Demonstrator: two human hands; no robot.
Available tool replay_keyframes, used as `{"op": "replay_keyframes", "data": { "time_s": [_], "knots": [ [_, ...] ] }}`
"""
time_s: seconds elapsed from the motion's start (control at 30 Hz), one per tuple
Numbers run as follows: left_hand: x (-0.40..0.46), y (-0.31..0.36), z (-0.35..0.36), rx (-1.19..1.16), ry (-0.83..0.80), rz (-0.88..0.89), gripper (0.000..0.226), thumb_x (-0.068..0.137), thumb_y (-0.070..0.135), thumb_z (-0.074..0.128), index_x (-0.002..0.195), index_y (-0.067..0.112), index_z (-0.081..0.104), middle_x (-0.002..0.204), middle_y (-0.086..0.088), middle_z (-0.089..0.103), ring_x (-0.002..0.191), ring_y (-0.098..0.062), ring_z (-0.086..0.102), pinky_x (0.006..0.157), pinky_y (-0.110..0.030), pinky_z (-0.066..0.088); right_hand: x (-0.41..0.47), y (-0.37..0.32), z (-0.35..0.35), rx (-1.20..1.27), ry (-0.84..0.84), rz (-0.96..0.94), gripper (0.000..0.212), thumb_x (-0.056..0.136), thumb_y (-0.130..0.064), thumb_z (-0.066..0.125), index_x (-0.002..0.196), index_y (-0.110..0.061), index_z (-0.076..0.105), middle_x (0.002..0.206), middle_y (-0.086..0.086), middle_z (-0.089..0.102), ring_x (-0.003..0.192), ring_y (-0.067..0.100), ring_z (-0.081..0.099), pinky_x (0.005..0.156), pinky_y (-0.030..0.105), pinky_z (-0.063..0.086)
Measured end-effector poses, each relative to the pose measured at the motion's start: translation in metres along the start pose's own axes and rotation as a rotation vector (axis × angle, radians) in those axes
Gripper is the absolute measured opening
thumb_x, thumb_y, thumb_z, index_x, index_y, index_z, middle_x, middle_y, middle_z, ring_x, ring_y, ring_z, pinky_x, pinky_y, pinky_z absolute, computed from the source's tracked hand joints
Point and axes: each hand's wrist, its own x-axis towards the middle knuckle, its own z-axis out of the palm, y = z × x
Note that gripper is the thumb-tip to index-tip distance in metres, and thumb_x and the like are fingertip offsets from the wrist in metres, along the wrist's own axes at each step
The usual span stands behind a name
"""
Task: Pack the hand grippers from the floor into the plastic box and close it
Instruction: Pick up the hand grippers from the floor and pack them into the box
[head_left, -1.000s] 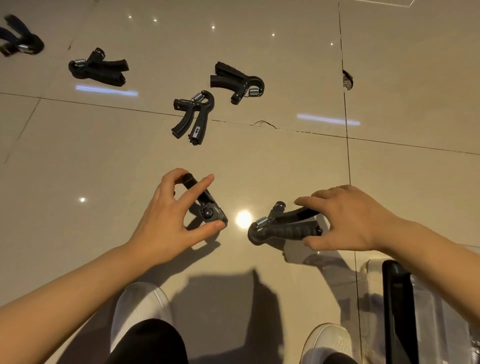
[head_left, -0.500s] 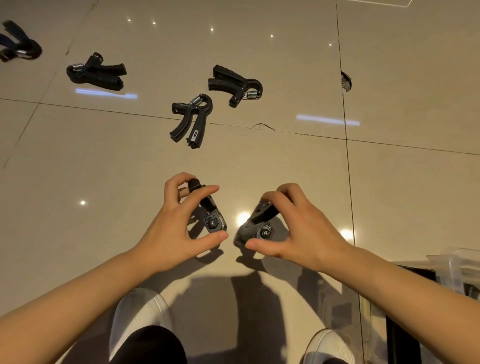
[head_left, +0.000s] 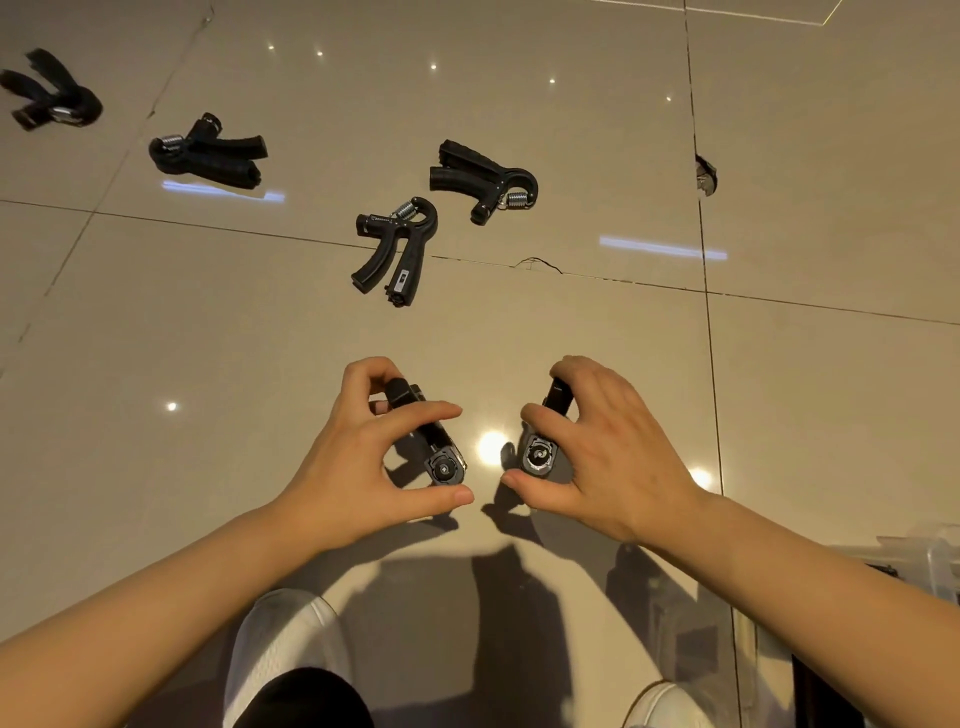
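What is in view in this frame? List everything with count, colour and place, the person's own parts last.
hand grippers on the floor: four, black with metal springs; far left, left of centre, centre, behind it to the right
hand grippers in hand: two, black; one in the left hand, one in the right hand
plastic box: one, clear, at the right edge near the person
floor: glossy beige tiles with dark joints
chipped spot: one, dark, on the right-hand tile joint
shoes: two, white, at the bottom and
left hand: grips one gripper
right hand: grips the other gripper
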Motion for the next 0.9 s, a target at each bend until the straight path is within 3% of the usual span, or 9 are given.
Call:
{"op": "replay_keyframes", "data": {
  "time_s": [0.1, 0.2, 0.37, 0.47, 0.53, 0.6, 0.7, 0.8, 0.9],
  "knots": [
    [-0.001, 0.001, 0.0, 0.016, -0.05, 0.013, 0.049, 0.057, 0.066, 0.07, 0.096, 0.036, 0.066, 0.117, 0.007, 0.024, 0.109, 0.005, 0.035, 0.092, -0.013, 0.043, -0.008, -0.003, 0.005, 0.111, -0.038, 0.002, 0.051, 0.077, -0.059, 0.05, 0.099, -0.015, 0.065, 0.135, 0.018, 0.044, 0.126, 0.033, 0.041, 0.101, 0.041, 0.039],
    [0.0, 0.006, 0.001, 0.027, -0.106, 0.007, 0.047, 0.058, 0.062, 0.069, 0.096, 0.034, 0.065, 0.119, 0.01, 0.02, 0.106, 0.0, 0.038, 0.09, -0.008, 0.042, -0.012, -0.006, 0.005, 0.2, -0.06, 0.019, 0.049, 0.076, -0.058, 0.051, 0.106, -0.02, 0.06, 0.144, 0.01, 0.034, 0.12, 0.027, 0.047, 0.089, 0.031, 0.046],
    [0.01, 0.009, -0.001, 0.146, -0.099, 0.052, 0.055, 0.063, 0.059, 0.063, 0.114, 0.038, 0.057, 0.136, 0.008, 0.024, 0.107, -0.013, 0.044, 0.086, -0.028, 0.046, -0.006, -0.001, 0.006, 0.056, 0.06, -0.101, 0.045, 0.083, -0.051, 0.053, 0.112, -0.017, 0.058, 0.111, 0.011, 0.055, 0.121, 0.033, 0.045, 0.103, 0.047, 0.036],
    [0.013, 0.005, 0.001, 0.202, -0.069, 0.091, 0.054, 0.068, 0.059, 0.059, 0.117, 0.036, 0.058, 0.125, 0.009, 0.039, 0.111, -0.012, 0.042, 0.087, -0.033, 0.046, -0.001, 0.005, 0.008, -0.046, 0.047, -0.247, 0.047, 0.089, -0.055, 0.049, 0.114, -0.016, 0.053, 0.092, 0.007, 0.056, 0.1, 0.03, 0.054, 0.103, 0.046, 0.035],
    [0.013, 0.002, 0.003, 0.188, -0.072, 0.097, 0.051, 0.072, 0.059, 0.057, 0.119, 0.038, 0.059, 0.121, 0.009, 0.043, 0.127, -0.013, 0.034, 0.096, -0.032, 0.04, 0.002, 0.005, 0.008, -0.061, 0.055, -0.279, 0.05, 0.089, -0.058, 0.046, 0.114, -0.016, 0.051, 0.091, 0.007, 0.056, 0.093, 0.028, 0.053, 0.103, 0.045, 0.034],
    [0.016, 0.001, 0.004, 0.177, -0.093, 0.121, 0.048, 0.076, 0.058, 0.056, 0.12, 0.039, 0.059, 0.12, 0.01, 0.046, 0.14, -0.016, 0.02, 0.099, -0.029, 0.032, 0.001, 0.003, 0.008, -0.039, 0.054, -0.285, 0.052, 0.09, -0.06, 0.044, 0.114, -0.015, 0.055, 0.097, 0.008, 0.057, 0.1, 0.029, 0.053, 0.105, 0.048, 0.034],
    [0.021, 0.003, 0.007, 0.193, -0.102, 0.16, 0.044, 0.081, 0.052, 0.053, 0.121, 0.037, 0.059, 0.12, 0.01, 0.05, 0.141, -0.017, 0.018, 0.101, -0.029, 0.03, -0.002, 0.001, 0.008, 0.005, 0.027, -0.244, 0.05, 0.092, -0.057, 0.04, 0.114, -0.016, 0.058, 0.108, 0.009, 0.058, 0.115, 0.031, 0.049, 0.106, 0.052, 0.032],
    [0.023, 0.007, 0.01, 0.193, -0.105, 0.17, 0.043, 0.084, 0.047, 0.05, 0.126, 0.038, 0.054, 0.125, 0.009, 0.049, 0.14, -0.018, 0.019, 0.101, -0.031, 0.031, -0.003, -0.001, 0.007, 0.061, 0.045, -0.126, 0.045, 0.091, -0.051, 0.043, 0.117, -0.017, 0.057, 0.111, 0.008, 0.058, 0.118, 0.032, 0.049, 0.102, 0.05, 0.037],
    [0.022, 0.009, 0.013, 0.218, -0.092, 0.224, 0.037, 0.087, 0.04, 0.048, 0.122, 0.034, 0.057, 0.127, 0.005, 0.05, 0.137, -0.022, 0.025, 0.101, -0.047, 0.039, -0.005, 0.0, 0.005, 0.124, 0.06, -0.013, 0.043, 0.087, -0.051, 0.046, 0.112, -0.018, 0.059, 0.109, 0.005, 0.058, 0.112, 0.03, 0.051, 0.09, 0.044, 0.043]
  ]
}}
